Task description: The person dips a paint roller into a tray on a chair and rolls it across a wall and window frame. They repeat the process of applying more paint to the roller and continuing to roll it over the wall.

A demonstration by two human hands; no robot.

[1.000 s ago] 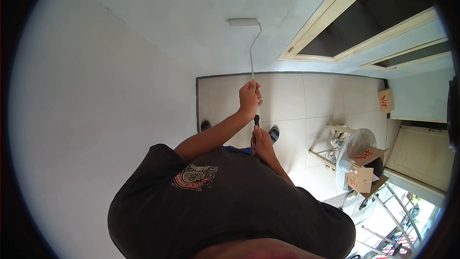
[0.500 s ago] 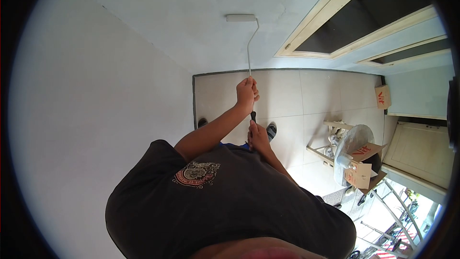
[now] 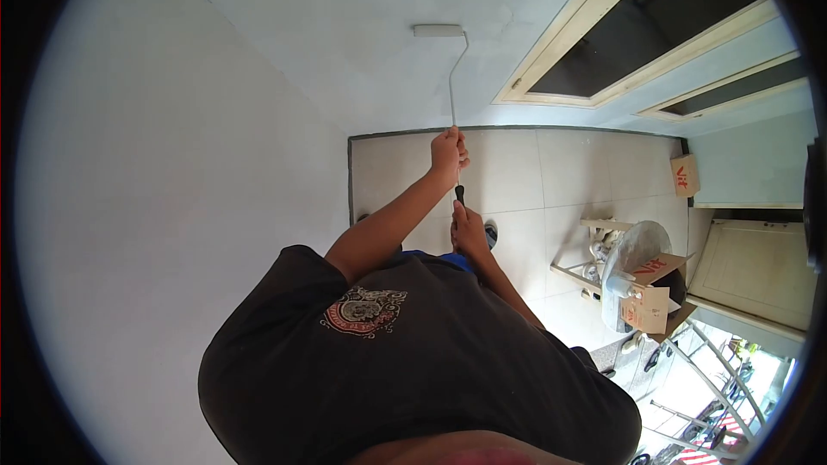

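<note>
A paint roller (image 3: 438, 31) with a narrow white sleeve rests against the pale wall (image 3: 345, 9) in front of me. Its long thin wire frame runs down from the sleeve's right end to a black handle. My left hand (image 3: 449, 151) is closed around the wire shaft, higher up. Lower down, close to my body, my right hand (image 3: 468, 229) grips the black handle (image 3: 460, 195). Part of the handle is hidden by the right hand's fingers.
Wooden-framed windows (image 3: 551, 99) are at upper right. On the right, a round-topped stool or table (image 3: 642, 245) holds an open cardboard box (image 3: 644, 310) and a bottle. Another box (image 3: 685, 176) stands by the far wall. A metal ladder (image 3: 719, 370) is at lower right. A side wall rises on my left.
Both hands have moved slightly forward and to the right with the roller. The roller's sleeve has shifted a little to the right along the wall.
</note>
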